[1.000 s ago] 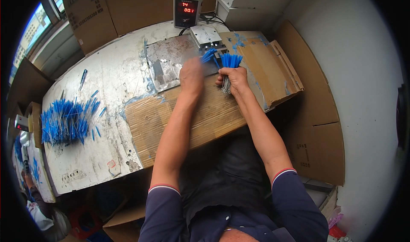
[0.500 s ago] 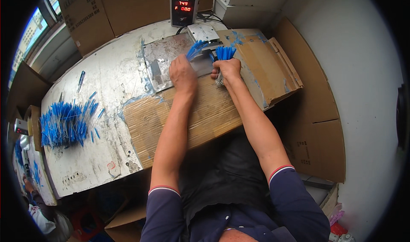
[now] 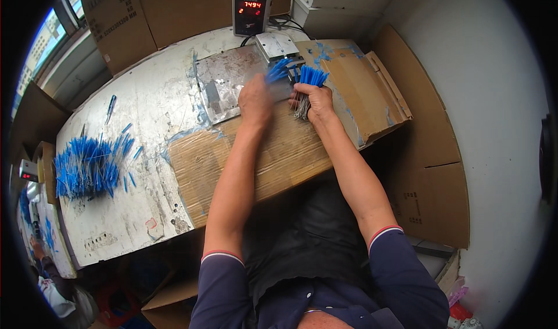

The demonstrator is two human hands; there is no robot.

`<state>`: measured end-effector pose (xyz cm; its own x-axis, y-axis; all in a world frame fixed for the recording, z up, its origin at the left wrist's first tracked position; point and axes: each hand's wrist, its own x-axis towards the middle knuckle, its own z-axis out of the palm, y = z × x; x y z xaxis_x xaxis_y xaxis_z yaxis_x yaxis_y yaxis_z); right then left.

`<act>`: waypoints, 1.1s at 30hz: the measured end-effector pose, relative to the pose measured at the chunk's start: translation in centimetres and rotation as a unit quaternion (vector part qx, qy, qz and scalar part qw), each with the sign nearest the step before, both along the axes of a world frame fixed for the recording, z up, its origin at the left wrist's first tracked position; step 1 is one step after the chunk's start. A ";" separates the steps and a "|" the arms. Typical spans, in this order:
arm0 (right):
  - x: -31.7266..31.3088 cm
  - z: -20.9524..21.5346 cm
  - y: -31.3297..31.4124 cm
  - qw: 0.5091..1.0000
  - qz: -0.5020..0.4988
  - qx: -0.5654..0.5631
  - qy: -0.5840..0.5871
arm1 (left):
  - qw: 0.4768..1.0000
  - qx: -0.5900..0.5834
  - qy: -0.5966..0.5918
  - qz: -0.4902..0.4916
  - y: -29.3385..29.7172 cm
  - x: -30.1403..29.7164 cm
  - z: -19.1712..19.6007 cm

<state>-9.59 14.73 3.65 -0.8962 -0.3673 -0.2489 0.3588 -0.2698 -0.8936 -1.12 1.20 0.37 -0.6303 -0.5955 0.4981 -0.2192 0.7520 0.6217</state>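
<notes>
Worktop: white and stained, the worktop [image 3: 148, 102] spans the left and upper middle of the frame; a flat cardboard sheet [image 3: 226, 160] covers its near edge at the centre
Pile: a large pile of blue-ended wires [image 3: 87, 166] lies at the left of the frame, loose pieces scattered on its right side; a pen [image 3: 110, 109] lies above it
Display box: a display box [image 3: 252, 12] with red lit digits stands at upper centre; cables [image 3: 285, 24] run behind it
Machine: a small metal machine [image 3: 276, 46] sits just beyond the hands, at the back of a metal plate [image 3: 224, 82]
Cardboard: a taped carton [image 3: 363, 90] stands just right of the right hand, bounding that side; a tall panel [image 3: 433, 183] rises farther right
Left hand: the left hand [image 3: 256, 99], blurred, is over the plate, its fingers closed on a small bunch of blue wires [image 3: 279, 70] that fans to the upper right
Right hand: the right hand [image 3: 317, 101] is clamped around a thick bundle [image 3: 314, 76], blue ends up, bare wire ends hanging below the fist
Arms: both forearms reach up from the lower centre; the hands are near each other, not touching
</notes>
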 end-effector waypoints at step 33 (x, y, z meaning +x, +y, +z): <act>-0.2 1.1 -2.0 0.993 0.005 0.113 -0.026 | 0.989 -0.070 0.084 0.096 -0.2 -0.2 -0.1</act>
<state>-9.76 12.68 4.77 -0.8770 -0.3054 -0.3711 0.4071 -0.0617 -0.9113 -1.33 0.97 0.27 -0.4147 -0.6131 0.6724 -0.2688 0.7885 0.5532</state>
